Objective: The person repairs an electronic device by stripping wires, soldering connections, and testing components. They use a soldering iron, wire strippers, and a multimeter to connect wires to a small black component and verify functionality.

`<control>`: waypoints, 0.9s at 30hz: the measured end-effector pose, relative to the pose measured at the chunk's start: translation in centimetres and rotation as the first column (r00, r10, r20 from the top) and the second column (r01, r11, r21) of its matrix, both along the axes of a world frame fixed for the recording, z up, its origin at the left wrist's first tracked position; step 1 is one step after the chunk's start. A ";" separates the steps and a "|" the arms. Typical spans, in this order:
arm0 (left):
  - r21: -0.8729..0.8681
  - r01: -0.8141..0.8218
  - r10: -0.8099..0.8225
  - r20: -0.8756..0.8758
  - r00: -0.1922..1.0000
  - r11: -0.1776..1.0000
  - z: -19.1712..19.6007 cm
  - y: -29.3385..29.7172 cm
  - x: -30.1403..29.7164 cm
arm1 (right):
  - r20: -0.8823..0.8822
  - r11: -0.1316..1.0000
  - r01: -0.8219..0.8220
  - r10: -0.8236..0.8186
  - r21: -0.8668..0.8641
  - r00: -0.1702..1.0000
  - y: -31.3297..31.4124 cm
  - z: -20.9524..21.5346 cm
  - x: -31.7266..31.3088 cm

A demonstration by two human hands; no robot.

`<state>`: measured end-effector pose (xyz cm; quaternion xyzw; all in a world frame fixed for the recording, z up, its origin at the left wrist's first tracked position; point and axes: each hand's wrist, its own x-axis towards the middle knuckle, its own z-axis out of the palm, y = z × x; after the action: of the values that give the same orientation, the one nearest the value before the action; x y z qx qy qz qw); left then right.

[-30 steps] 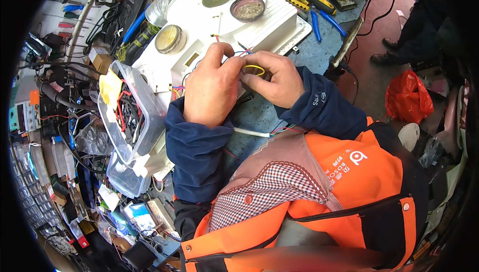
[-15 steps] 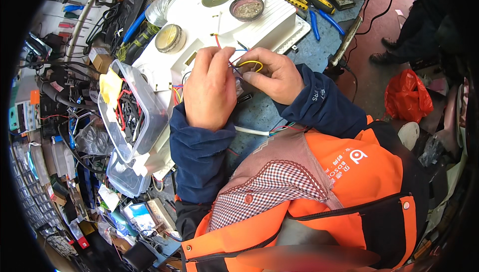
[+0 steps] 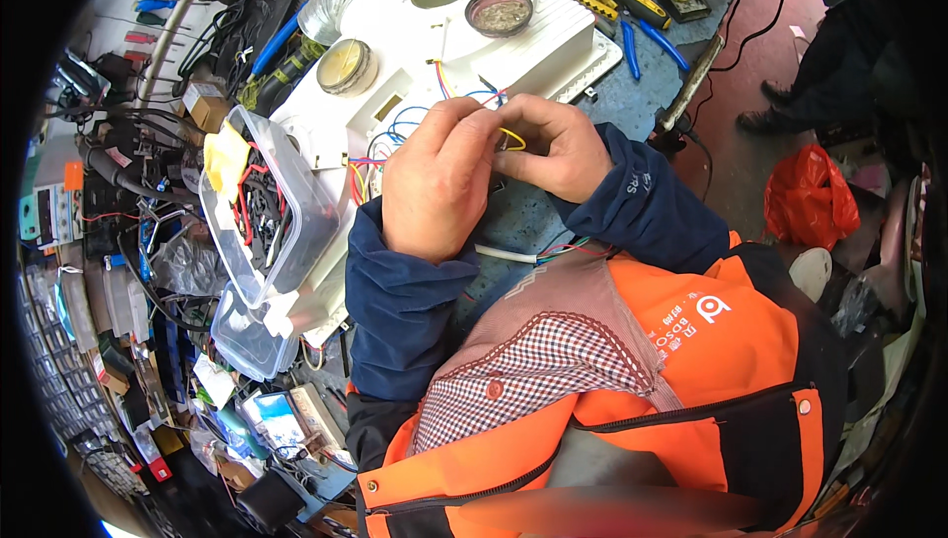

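Observation:
My left hand and my right hand meet fingertip to fingertip over the near edge of a white plastic housing. Both are closed in a pinch on thin coloured wires. A yellow wire bends out between the fingers of my right hand. What the left fingertips grip is mostly hidden behind that hand. Blue wires loop over the housing beside my left hand. Below the hands, a white cable with several coloured cores lies on the blue-grey bench.
Two round tins, a yellowish one and a dark-rimmed one, sit on the housing. At left stands a clear plastic box with black and red pieces. Blue-handled pliers lie at far right. A red bag is on the floor.
My hands have drawn closer together, and the left one has turned slightly. Less of the yellow wire's loop shows. The whole view has shifted a little.

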<state>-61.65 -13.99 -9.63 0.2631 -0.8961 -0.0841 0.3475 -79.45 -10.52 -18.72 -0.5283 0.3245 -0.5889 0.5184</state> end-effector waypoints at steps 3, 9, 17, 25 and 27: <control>0.079 0.122 -0.130 0.118 0.984 0.989 1.0 0.0 0.2 | 0.012 1.000 -0.013 0.013 -0.017 1.000 0.1 -0.1 0.0; 0.234 0.056 -0.108 0.216 0.970 0.971 3.2 -0.5 3.1 | -0.048 0.997 -0.011 0.014 0.078 0.999 0.3 0.7 -0.2; 0.245 -0.118 0.078 0.170 0.982 0.962 2.6 -0.2 4.2 | 0.045 0.991 -0.110 0.106 0.075 0.993 0.3 0.8 0.2; 0.337 -0.018 -0.001 0.056 0.998 0.941 2.6 0.4 4.0 | -0.089 0.994 -0.111 0.109 -0.019 0.990 0.0 0.5 -0.5; 0.335 -0.032 0.014 0.056 0.998 0.942 2.2 0.4 4.0 | -0.120 0.997 -0.073 0.071 -0.019 0.990 0.2 0.9 -0.5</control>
<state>-57.63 -13.57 -7.47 0.3312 -0.8743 -0.2245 0.2748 -79.96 -10.33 -17.78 -0.5799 0.3288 -0.5409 0.5129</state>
